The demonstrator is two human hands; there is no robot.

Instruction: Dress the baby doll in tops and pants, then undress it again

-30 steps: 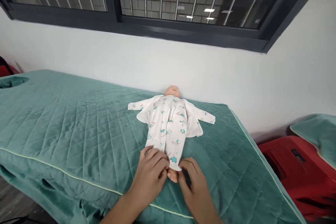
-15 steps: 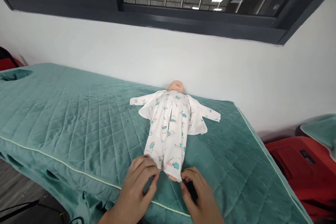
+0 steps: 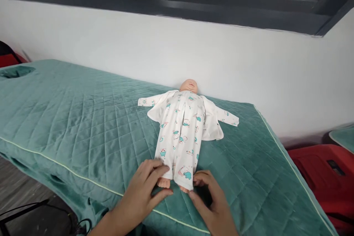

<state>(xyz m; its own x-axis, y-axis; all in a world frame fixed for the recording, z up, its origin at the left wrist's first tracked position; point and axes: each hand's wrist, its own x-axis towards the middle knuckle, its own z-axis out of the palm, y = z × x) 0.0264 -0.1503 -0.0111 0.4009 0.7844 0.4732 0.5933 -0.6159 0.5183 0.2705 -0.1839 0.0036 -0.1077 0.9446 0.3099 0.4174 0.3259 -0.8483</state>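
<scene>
A baby doll [image 3: 189,85] lies on its back on a green quilted bed, its head toward the wall. White printed baby trousers [image 3: 181,132] cover its front from the neck down to the feet. A white long-sleeved baby top [image 3: 212,120] is spread beneath, sleeves out to both sides. Toes show below both trouser cuffs. My left hand [image 3: 145,188] rests its fingers on the left cuff, thumb apart and below the left foot. My right hand [image 3: 211,201] has the outer corner of the right cuff between thumb and forefinger.
The green quilted bed cover [image 3: 83,118] ends in a piped edge near me and on the right. Behind it rise a white wall [image 3: 110,40] and a dark window frame [image 3: 193,5]. A red plastic object [image 3: 320,173] stands to the right. Black cables [image 3: 59,206] lie at lower left.
My left thumb and fingers have parted and let go of the left cuff, uncovering the left foot's toes. My right hand stays at the right cuff. The view has tilted slightly downward.
</scene>
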